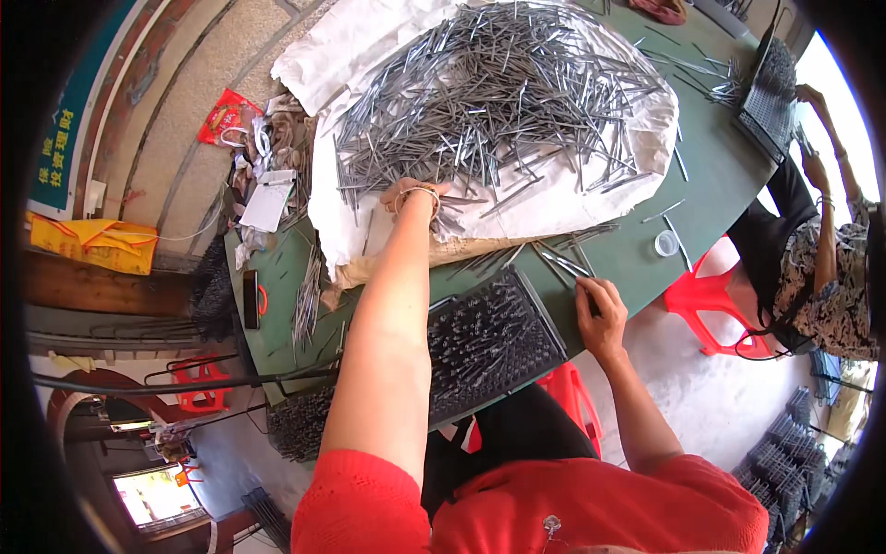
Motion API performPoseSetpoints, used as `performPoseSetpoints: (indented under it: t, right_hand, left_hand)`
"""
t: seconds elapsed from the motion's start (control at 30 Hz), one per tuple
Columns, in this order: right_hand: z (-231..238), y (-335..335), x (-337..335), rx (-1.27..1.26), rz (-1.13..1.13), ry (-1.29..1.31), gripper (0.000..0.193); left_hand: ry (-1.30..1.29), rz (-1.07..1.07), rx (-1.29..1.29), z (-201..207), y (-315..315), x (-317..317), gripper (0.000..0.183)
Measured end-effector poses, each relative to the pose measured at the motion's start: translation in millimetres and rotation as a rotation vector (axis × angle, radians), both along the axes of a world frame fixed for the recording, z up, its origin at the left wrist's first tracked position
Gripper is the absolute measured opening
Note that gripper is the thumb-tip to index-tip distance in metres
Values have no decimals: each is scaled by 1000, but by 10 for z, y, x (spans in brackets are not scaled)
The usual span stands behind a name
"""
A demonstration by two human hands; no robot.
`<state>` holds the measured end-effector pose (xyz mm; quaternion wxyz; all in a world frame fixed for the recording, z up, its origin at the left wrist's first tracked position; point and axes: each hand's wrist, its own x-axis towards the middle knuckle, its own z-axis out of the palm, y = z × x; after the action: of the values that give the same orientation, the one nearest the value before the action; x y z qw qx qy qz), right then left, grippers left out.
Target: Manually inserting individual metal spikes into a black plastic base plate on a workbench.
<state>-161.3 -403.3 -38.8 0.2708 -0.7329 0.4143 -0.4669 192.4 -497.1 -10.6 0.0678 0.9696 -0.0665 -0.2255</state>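
A large heap of thin grey metal rods (517, 92) lies on a white sack sheet (609, 198) spread over the green table. My left hand (415, 196), with a band round its wrist, reaches to the near edge of this heap. Its fingers are closed on a few rods, partly hidden by the hand. My right hand (602, 314) is curled at the table's near side, closed around the ends of a few rods (559, 262). Between my forearms sits a black rack (494, 342) filled with many upright pieces.
A phone (251, 299), loose rods (308, 300) and a cluttered pile with a white pad (268, 201) lie left. A small clear cup (665, 243) is right. Another person's hands (812, 171) are by a second rack (771, 97). A red stool (715, 305) stands beside the table.
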Motion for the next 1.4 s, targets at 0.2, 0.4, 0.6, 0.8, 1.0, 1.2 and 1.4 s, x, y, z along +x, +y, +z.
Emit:
performPoseSetpoints:
  t: [0.2, 0.4, 0.6, 0.8, 1.0, 1.2, 1.4]
  right_hand:
    - [28, -9, 31, 15, 10, 1, 19]
    - [22, -9, 43, -10, 5, -1, 21]
    - [20, -34, 57, 1, 5, 6, 21]
    - [33, -22, 28, 13, -13, 33, 18]
    - [7, -16, 54, 5, -1, 77, 17]
    - [41, -32, 57, 21, -15, 110, 18]
    - [32, -44, 70, 29, -28, 118, 18]
  left_hand:
    - [-114, -205, -4, 91, -97, 327, 93]
    - [-132, -354, -48, -1, -43, 901, 69]
    - [-134, -539, 231, -18, 19, 1047, 83]
    - [253, -476, 44, 267, 119, 1526, 106]
    - [142, -192, -347, -197, -138, 1778, 105]
    - [51, -206, -250, -127, -813, 1445, 117]
    - [14, -491, -66, 67, -955, 991, 130]
